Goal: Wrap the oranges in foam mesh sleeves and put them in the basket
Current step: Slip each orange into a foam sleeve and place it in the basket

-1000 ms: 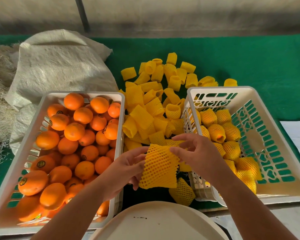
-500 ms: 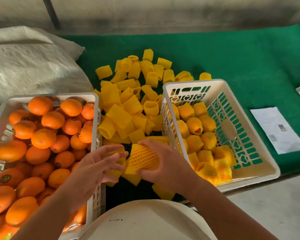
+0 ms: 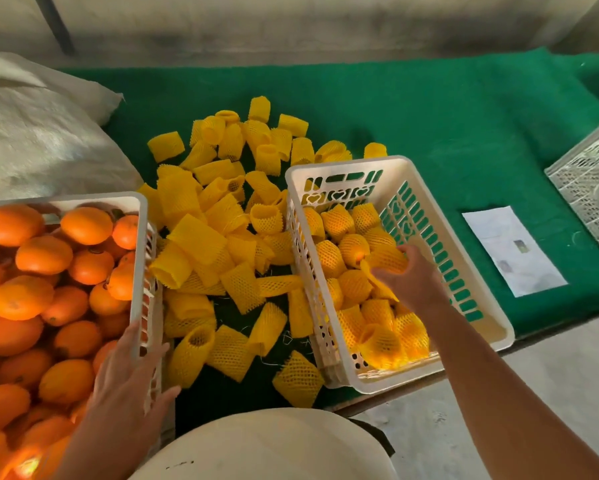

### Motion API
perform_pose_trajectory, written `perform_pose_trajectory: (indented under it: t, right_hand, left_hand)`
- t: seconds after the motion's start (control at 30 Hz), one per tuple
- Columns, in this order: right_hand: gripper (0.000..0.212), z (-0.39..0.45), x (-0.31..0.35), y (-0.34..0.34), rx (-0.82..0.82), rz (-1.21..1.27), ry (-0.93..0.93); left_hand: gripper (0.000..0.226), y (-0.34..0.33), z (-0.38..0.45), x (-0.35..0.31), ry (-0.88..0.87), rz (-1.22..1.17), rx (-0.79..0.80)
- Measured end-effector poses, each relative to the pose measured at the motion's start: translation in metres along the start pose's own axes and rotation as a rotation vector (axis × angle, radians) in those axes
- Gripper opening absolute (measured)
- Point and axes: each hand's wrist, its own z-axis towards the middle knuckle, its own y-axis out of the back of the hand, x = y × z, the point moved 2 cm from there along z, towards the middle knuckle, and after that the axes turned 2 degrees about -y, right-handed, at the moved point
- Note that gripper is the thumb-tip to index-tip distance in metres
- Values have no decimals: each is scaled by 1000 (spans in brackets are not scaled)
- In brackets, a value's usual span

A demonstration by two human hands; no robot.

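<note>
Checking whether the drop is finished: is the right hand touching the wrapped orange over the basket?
Touching. The head view shows the right hand with fingers curled round the wrapped orange, above the others in the white basket.

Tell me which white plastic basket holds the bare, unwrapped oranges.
The white slotted plastic basket on the left, under the left hand. Its oranges are bare; the right basket holds yellow foam-mesh-wrapped ones.
</note>
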Motion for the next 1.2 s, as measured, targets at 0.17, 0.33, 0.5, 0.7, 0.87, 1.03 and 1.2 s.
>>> perform_pose_trajectory:
  t: [0.17, 0.33, 0.5, 0.7, 0.87, 1.03, 1.2]
  right_hand:
    - [71, 45, -29, -9, -80, -132, -147]
    - [76, 65, -45, -22, -141, -199, -263]
    - [75, 64, -40, -24, -159, -252, -247]
    - [63, 37, -18, -13, -136, -227, -165]
    - [44, -32, 50, -33, -184, -7, 180]
    - [38, -87, 99, -83, -44, 12, 393]
    - [47, -101, 101, -105, -29, -104, 450]
  left_hand:
    - [68, -4, 7, -7, 10, 14, -45]
    - [64, -2, 6, -8, 23, -46, -43]
    - [63, 1, 5, -10, 59, -74, -40]
    - [61, 2, 6, -12, 63, -103, -60]
    - [58, 2, 6, -11, 37, -107, -84]
    - [62, 5, 6, 1, 14, -217, -147]
    - [63, 17, 18, 40, 218, -310, -205]
